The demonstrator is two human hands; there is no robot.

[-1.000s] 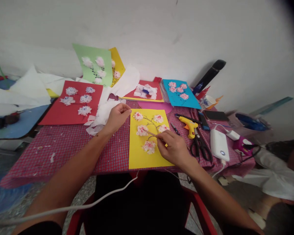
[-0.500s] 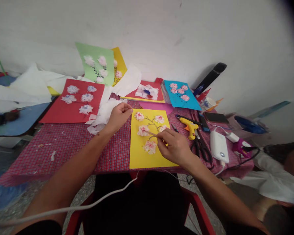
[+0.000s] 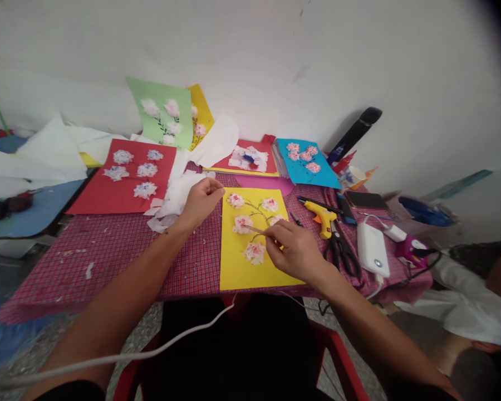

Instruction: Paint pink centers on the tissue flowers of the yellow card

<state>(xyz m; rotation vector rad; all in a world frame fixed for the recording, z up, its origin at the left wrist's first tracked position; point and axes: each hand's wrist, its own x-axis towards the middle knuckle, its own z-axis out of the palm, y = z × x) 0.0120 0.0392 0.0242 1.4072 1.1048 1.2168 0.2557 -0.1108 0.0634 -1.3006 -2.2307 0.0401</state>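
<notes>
My right fingers (image 3: pixel 278 231) grip a thin wooden stick (image 3: pixel 254 229) at twelve o'clock, over a yellow paper card (image 3: pixel 237 267) already bearing pink-white tissue flowers (image 3: pixel 242 224); my left fingers (image 3: pixel 215 192) pinch closed, apparently empty.

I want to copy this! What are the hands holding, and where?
The right hand grips a thin stick by one end; the left hand seems empty.

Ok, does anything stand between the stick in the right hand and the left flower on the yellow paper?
Nothing visible does. The stick in the right hand runs straight to the flower on the yellow paper, and its tip seems to touch it.
</notes>
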